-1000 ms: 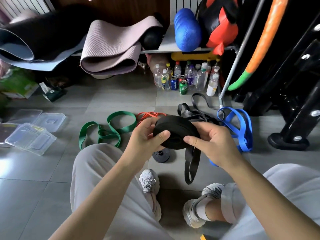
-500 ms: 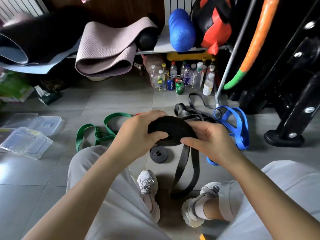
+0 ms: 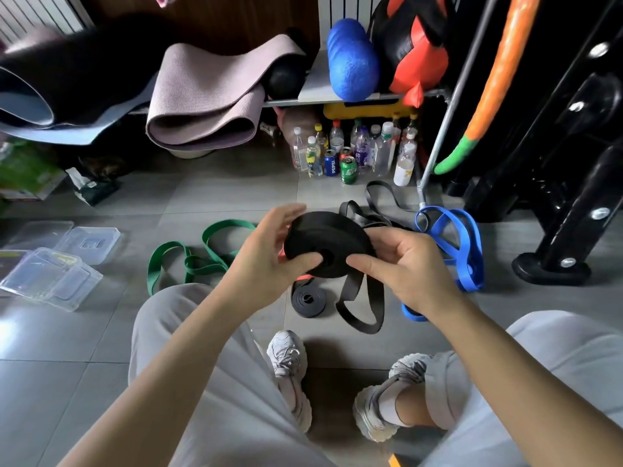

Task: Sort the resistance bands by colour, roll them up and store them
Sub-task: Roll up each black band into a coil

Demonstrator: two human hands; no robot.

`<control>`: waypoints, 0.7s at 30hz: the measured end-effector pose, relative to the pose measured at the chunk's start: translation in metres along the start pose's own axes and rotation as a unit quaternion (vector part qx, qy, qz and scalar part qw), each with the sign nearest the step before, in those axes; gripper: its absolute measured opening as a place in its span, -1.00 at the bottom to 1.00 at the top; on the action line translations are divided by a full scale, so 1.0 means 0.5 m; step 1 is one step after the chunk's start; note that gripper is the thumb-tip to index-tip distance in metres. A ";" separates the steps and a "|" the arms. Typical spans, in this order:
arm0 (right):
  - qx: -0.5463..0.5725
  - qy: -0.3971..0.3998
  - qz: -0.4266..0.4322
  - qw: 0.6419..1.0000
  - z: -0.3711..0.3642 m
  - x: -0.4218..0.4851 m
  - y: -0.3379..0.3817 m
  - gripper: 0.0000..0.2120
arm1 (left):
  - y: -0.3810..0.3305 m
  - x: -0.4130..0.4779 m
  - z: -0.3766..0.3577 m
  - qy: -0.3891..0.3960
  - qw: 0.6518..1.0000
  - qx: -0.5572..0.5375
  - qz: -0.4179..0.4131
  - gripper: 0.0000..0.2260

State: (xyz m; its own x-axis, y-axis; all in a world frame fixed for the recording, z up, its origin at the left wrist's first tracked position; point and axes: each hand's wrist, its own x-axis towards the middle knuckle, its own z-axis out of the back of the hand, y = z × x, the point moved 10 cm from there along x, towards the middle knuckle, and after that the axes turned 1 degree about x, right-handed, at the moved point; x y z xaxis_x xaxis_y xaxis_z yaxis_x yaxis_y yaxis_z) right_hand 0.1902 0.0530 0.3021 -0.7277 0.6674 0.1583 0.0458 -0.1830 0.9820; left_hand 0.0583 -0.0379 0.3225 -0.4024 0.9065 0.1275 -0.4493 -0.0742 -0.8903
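Both hands, left hand [image 3: 269, 264] and right hand [image 3: 408, 267], grasp a rolled black band [image 3: 325, 239] above a smaller black roll [image 3: 308, 298]; the green band [image 3: 195, 254] lies left of that roll.

home gym corner: rolled mats [image 3: 205, 106], foam roller [image 3: 350, 62], weight rack [image 3: 566, 183]

Soft daylight falls from the left, leaving pale glare on the floor tiles [image 3: 20, 328] there. Edges bow with wide-angle distortion. The shelf [image 3: 337, 96] recess sits dim, and the far left edge looks slightly blurred.
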 end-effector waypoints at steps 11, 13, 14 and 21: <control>-0.015 0.014 0.005 1.000 0.002 0.012 0.008 -0.62 | -0.078 0.007 -0.011 0.012 0.949 0.277 -0.147 -0.53; -0.008 0.022 -0.009 1.000 0.003 0.005 -0.005 -0.60 | -0.054 0.007 0.006 -0.025 0.969 0.215 -0.119 -0.53; -0.007 0.023 -0.013 1.000 0.003 0.002 -0.011 -0.60 | -0.043 0.005 0.012 -0.044 0.977 0.181 -0.101 -0.52; 0.006 -0.010 -0.004 1.000 0.015 -0.002 -0.018 -0.55 | 0.008 -0.022 0.010 -0.127 0.985 -0.112 -0.036 -0.55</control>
State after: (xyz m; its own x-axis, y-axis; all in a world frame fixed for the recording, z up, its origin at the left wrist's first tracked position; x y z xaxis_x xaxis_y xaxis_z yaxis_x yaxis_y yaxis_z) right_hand 0.1954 0.0593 0.2940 -0.7143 0.6830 0.1527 0.0486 -0.1692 0.9844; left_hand 0.0567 -0.0501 0.3197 -0.5749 0.7712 0.2733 -0.3084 0.1052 -0.9454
